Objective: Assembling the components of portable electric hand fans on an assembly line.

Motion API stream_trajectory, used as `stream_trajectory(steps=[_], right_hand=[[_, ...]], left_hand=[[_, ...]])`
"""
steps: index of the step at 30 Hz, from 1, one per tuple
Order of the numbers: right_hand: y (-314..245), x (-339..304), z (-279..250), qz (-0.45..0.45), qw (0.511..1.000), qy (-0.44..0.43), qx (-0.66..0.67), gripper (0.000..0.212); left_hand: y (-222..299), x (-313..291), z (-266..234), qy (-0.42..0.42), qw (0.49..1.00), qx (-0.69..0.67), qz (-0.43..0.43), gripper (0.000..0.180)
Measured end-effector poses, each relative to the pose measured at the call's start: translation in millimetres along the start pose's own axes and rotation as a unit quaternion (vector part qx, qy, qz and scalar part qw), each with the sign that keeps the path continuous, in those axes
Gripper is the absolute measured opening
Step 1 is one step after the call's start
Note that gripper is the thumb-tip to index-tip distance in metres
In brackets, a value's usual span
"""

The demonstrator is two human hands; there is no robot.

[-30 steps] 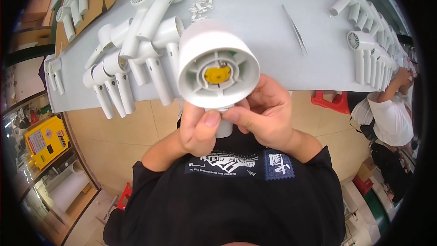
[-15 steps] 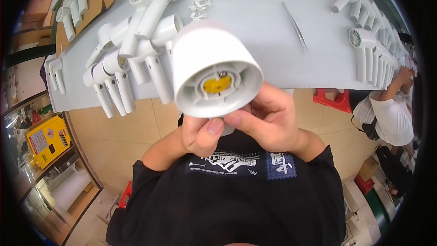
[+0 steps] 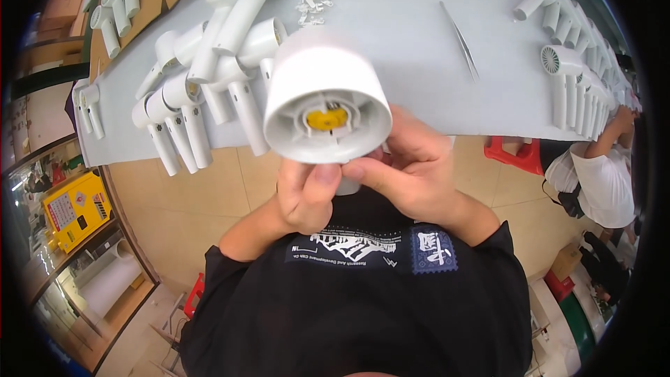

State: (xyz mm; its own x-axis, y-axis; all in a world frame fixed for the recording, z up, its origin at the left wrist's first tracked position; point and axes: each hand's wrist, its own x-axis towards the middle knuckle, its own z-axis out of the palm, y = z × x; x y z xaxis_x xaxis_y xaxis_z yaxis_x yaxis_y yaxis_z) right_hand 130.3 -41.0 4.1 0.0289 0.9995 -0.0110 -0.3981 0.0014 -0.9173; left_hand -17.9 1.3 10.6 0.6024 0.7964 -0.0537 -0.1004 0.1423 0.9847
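A white hair-dryer-shaped housing [image 3: 324, 63] is held up close in front of me, its round open end tilted toward me. Inside that end sits a yellow part [image 3: 326, 120] in a ribbed ring. Below the rim, my left hand [image 3: 308, 192] is closed on the housing's handle, thumb pressed up under the rim. Opposite it, my right hand [image 3: 412, 171] grips the same spot, thumb and fingers pinched together. Most of the handle is hidden by my hands. Whether a small piece lies between the thumbs, I cannot make out.
Several similar white housings [image 3: 244, 108] lie on the grey table [image 3: 412, 63] at left. Small white clips [image 3: 315, 3] and tweezers [image 3: 458, 40] lie farther back. More white units [image 3: 558, 59] line the right side, near a co-worker [image 3: 600, 185] and a red stool [image 3: 513, 153].
The housing has shifted slightly left and up, and its open end is tipped a little more downward. Both hands keep their grip and move along with it.
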Motion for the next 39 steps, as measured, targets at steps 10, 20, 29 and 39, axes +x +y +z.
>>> stream_trajectory(steps=[10, 20, 29, 39], right_hand=[[-17, 7, -11, -0.108, 0.977, -0.007, -0.183, 0.041], [-29, -1, -4, -0.012, 0.988, -0.066, -0.142, 0.048], [-28, 6, -12, 0.034, 0.995, -0.078, -0.052, 0.037], [-35, 4, -16, 0.07, 0.995, -0.073, 0.024, 0.037]], left_hand=[[6, -1, 8, 0.026, 0.989, -0.144, 0.027, 0.052], [1, 2, 10, 0.02, 0.977, -0.212, 0.023, 0.063], [4, 2, 1, -0.028, 0.987, -0.152, 0.044, 0.063], [8, -1, -3, -0.09, 0.994, -0.009, 0.062, 0.079]])
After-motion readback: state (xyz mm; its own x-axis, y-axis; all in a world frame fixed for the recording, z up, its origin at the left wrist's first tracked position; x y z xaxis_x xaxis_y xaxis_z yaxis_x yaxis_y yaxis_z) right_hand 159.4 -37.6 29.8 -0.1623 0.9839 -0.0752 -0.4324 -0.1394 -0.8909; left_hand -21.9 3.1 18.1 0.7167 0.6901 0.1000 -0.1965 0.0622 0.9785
